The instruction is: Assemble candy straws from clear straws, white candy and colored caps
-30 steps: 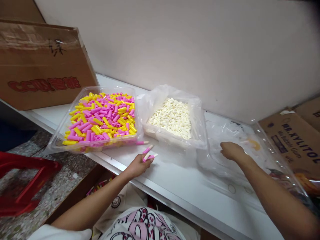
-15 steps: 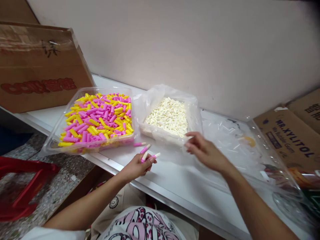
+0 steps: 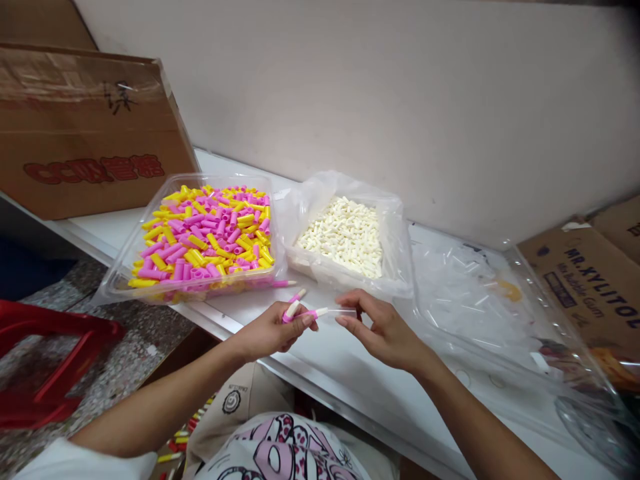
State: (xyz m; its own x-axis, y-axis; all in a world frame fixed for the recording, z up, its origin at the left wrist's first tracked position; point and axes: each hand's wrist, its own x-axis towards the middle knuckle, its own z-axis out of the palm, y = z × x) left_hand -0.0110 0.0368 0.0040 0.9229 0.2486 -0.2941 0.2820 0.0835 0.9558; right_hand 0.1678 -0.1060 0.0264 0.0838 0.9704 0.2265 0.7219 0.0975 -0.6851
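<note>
Twelve o'clock taken as straight away from me. My left hand (image 3: 274, 331) is closed, thumb against fingers, on a pink stick with a white tip (image 3: 314, 314), with a second pink-and-white stick (image 3: 291, 311) standing out above the thumb. My right hand (image 3: 383, 328) has thumb and forefinger either side of a clear tube (image 3: 344, 312), other fingers curled; how firm the pinch is, I cannot tell. Work sits over the worktop (image 3: 385, 380), near its front edge, at six o'clock from the bag-lined tub of white pieces (image 3: 399, 257). First stick's long axis runs from my left thumb toward between two and three o'clock, white tip leading. Clear tube lies nearly level along nine-to-three, its nine o'clock end at that tip; whether it overlaps, cannot tell. Second stick aims its white end at about one. Handling, my guess: all very light; pink parts stiff and smooth, apt to roll; white tips perhaps brittle; clear tube thin, slippery, easily dented. Best hold: pink by its middle, tube lightly near its three o'clock end, tips left alone.
</note>
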